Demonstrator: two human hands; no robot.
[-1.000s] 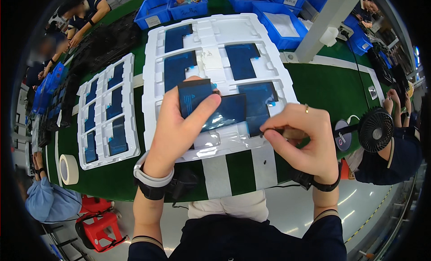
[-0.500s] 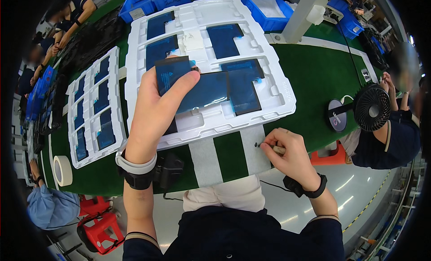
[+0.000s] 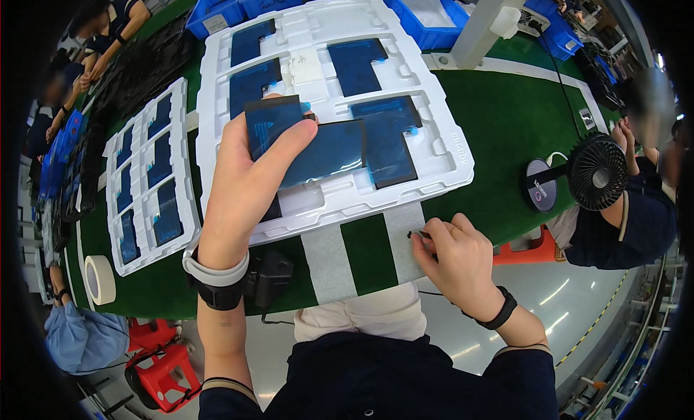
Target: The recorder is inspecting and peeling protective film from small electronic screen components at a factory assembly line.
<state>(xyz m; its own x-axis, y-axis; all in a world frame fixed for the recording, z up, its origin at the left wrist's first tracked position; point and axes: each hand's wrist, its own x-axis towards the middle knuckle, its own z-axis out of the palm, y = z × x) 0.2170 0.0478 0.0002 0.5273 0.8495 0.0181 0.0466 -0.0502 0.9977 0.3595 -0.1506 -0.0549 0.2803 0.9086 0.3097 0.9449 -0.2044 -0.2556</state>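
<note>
Dark blue L-shaped film-covered panel [image 3: 318, 149], at frame centre, is pinched by the left hand [image 3: 249, 185] over the white moulded foam tray [image 3: 448, 152], while the right hand [image 3: 459, 261], lower right, is closed on a small dark piece [image 3: 413, 235] above the green mat [image 3: 506, 109].

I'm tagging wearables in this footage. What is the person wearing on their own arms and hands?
Both hands are bare, no gloves. The left hand has a white band and a black strap on its wrist, with a thin dark band further up the forearm. The right hand has a thin black wristband. Dark navy sleeves are pushed up both forearms.
</note>
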